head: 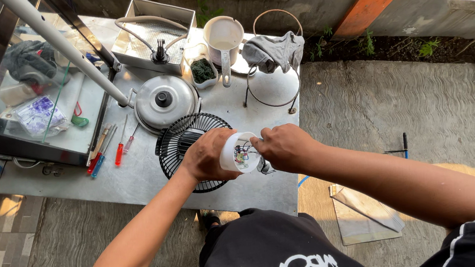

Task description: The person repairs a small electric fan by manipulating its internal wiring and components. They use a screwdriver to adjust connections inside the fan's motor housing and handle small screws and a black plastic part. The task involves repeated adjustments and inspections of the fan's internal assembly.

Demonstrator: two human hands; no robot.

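Left hand wrapped around a small white round case, open end up, held just over the black fan grille on the counter. Little wires and coloured bits inside the case. Right hand with fingers pinched together at the case's rim, reaching in.

Behind the grille, a silver pot lid. Farther back, a white mug with pale liquid inside, a small cup full of dark green stuff, and a metal tray holding a hose. Grey cloth draped on a wire stand. Red and blue screwdrivers lying left of the grille, well apart from both hands.
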